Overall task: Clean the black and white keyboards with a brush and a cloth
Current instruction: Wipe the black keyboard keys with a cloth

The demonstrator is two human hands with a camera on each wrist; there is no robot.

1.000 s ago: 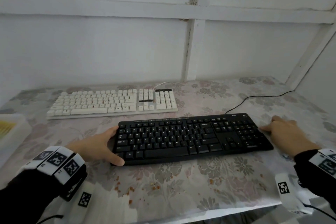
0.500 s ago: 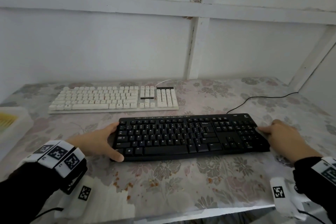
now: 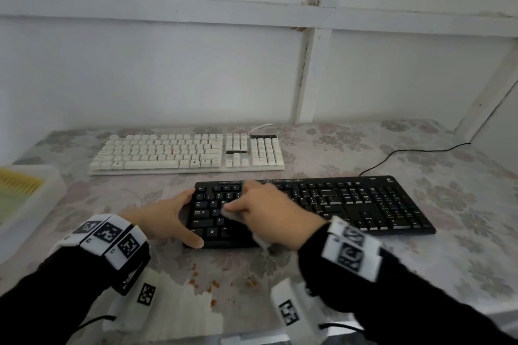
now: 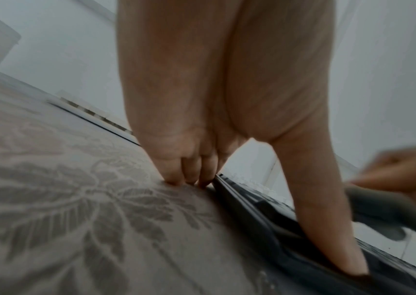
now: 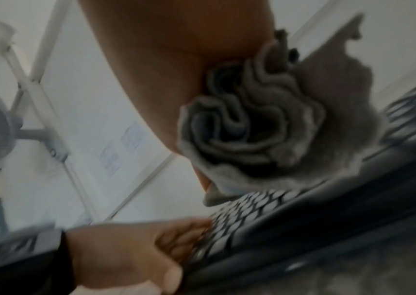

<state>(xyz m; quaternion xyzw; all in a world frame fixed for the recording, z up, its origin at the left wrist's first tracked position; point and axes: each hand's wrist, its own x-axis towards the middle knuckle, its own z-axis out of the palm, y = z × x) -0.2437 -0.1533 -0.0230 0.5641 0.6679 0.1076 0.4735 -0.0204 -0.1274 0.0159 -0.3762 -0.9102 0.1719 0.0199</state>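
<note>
My right hand (image 3: 269, 216) bunches the grey cloth (image 5: 259, 123), soft and crumpled, on the left keys of the black keyboard (image 3: 350, 204); my left hand (image 3: 165, 218) braces its left edge, thumb along the front, fingers lying loose; it looks light and likely to slide on the bench (image 3: 462, 246), so I hold the ends; the white keyboard (image 3: 185, 152) waits behind.

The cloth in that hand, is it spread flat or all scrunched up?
Scrunched up: the grey cloth shows bunched folds inside the right hand.
</note>
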